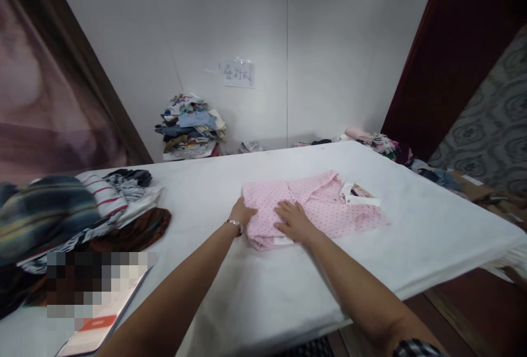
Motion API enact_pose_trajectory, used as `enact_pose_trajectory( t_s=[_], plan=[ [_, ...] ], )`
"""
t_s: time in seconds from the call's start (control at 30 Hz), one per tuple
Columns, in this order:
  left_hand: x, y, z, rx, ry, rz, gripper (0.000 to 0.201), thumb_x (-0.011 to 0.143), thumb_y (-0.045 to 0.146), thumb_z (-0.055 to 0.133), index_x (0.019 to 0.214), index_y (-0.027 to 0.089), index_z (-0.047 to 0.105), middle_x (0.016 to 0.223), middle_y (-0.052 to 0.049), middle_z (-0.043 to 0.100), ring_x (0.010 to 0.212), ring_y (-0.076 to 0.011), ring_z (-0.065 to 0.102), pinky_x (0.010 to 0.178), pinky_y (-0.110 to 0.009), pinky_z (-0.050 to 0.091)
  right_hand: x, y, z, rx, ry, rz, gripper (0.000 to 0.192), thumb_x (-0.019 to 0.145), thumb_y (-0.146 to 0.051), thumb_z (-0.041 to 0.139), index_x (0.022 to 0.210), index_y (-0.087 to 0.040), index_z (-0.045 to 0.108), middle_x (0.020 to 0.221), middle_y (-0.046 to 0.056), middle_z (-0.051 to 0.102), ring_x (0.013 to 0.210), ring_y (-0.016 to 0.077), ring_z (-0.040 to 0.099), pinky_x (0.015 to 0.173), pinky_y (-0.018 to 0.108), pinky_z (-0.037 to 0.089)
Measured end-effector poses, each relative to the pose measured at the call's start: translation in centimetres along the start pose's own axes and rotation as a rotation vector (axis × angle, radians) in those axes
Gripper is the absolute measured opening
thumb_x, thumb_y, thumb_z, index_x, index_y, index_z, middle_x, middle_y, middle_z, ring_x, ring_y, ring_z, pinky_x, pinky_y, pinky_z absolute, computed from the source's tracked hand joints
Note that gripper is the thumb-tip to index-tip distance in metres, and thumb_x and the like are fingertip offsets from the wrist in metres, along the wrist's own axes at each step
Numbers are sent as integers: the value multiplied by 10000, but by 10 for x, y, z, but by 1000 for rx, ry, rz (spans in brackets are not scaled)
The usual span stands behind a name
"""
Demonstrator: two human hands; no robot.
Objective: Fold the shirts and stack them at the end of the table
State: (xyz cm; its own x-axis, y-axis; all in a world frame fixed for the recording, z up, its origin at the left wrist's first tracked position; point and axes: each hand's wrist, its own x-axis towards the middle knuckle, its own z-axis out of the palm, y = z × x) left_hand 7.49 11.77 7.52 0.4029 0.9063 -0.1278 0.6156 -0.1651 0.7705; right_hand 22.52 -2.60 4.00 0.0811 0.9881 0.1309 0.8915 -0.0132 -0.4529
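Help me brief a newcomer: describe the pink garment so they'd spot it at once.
Start at the large white table. Near its middle, a partly folded pink garment lies under the person's right hand, with the left hand at its edge. Its small dark dots and the white band at its right end distinguish it from the striped and plaid clothes heaped at left.

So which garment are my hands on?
The pink dotted shirt, touched by your left hand and right hand; the plaid garment and striped garment lie heaped at left.
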Motion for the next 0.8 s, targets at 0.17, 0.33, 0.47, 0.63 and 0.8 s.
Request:
enact_pose_trajectory(
  t_s=[0.17, 0.33, 0.47, 0.63, 0.8],
  plan=[
    [-10, -26, -34, 110, 73, 98, 648, 688, 137, 645, 1297, 150, 427, 1259, -138, 595, 1131, -264, 568, 953, -359, 437, -7, -9, -2, 57, -55, -114, 483, 879, -456, 487, 1329, -280, 486, 1445, 91, 419, 1381, 266, 271, 1116, 530, 91],
    [-26, -69, -83, 226, 153, 68, 656, 691, 191, 650, 1309, 175, 431, 1238, -122, 612, 1083, -277, 599, 914, -363, 465, -8, -20, 1, 124, 16, -193, 450, 900, -435, 465, 1321, -280, 501, 1438, 73, 433, 1381, 254, 278, 1130, 508, 78],
    [-38, -93, -103, 243, 146, -34, 648, 677, 189, 666, 1289, 146, 457, 1219, -138, 621, 1073, -294, 603, 917, -385, 469, -6, -22, 8, 173, -153, -191, 497, 873, -450, 504, 1334, -266, 499, 1469, 91, 381, 1385, 277, 273, 1123, 527, 120],
    [-48, -96, -99, 173, 146, -54, 656, 690, 182, 651, 1306, 108, 438, 1271, -157, 583, 1117, -280, 578, 944, -372, 454, -7, -25, 6, 320, 55, -131, 403, 874, -375, 506, 1255, -268, 581, 1381, 65, 503, 1329, 252, 376, 1123, 510, 190],
    [-52, -83, -106, 80, 163, -81, 668, 674, 221, 677, 1302, 148, 459, 1194, -143, 628, 1038, -284, 613, 885, -386, 484, -10, -47, -4, 745, 99, 111, 407, 847, -416, 537, 1225, -277, 597, 1288, 45, 587, 1214, 235, 512, 1048, 461, 373]
  ],
)
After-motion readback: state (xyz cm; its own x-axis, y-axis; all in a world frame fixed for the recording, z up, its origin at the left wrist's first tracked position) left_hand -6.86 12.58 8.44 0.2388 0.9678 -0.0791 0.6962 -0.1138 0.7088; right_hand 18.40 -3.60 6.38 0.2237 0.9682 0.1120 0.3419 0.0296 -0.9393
